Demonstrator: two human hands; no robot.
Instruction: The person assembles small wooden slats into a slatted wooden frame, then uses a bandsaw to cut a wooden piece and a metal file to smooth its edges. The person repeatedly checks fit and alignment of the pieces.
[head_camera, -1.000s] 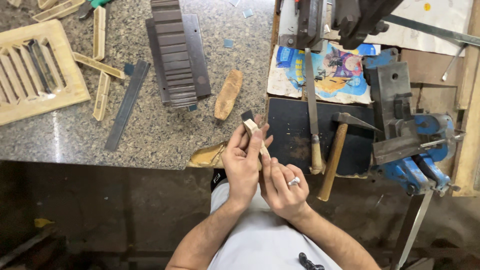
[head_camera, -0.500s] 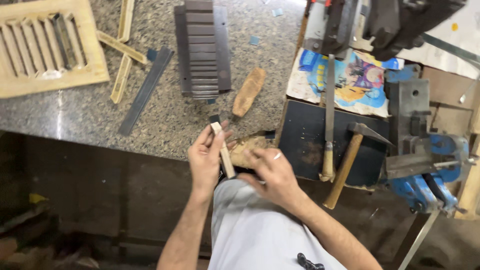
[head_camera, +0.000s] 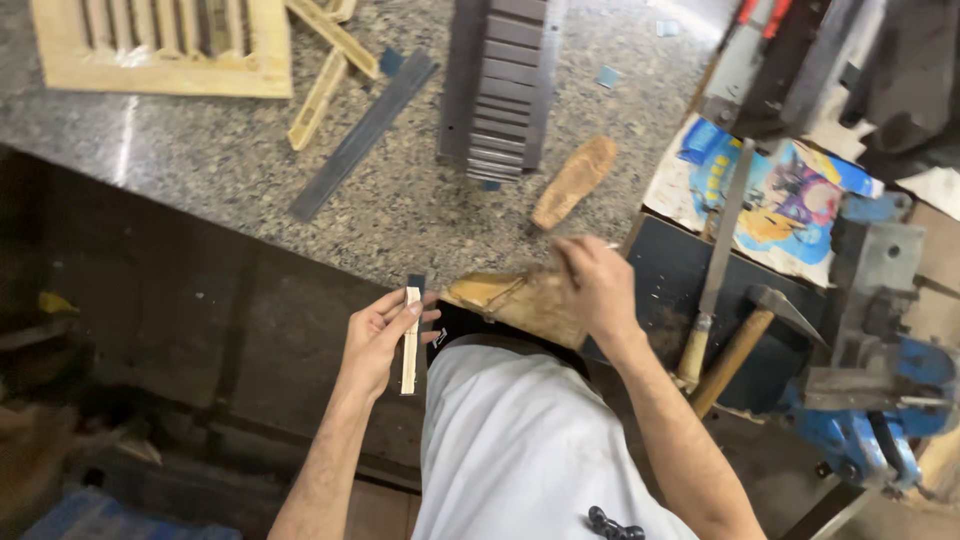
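Now left hand (head_camera: 378, 340) pinches thin pale wooden slat (head_camera: 410, 340); right hand (head_camera: 598, 285) grasps wood block (head_camera: 520, 298).

Pale bare-wood slat (head_camera: 410, 340), rough wooden block (head_camera: 520, 298), polished speckled granite worktop (head_camera: 250, 160)

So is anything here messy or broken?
A bit messy. Loose wooden slats lie scattered beside the slatted wooden frame on the stone counter, some crossing each other. A worn brown block overhangs the counter's edge under the right hand. The left hand holds a pale strip. Nothing looks clearly broken.
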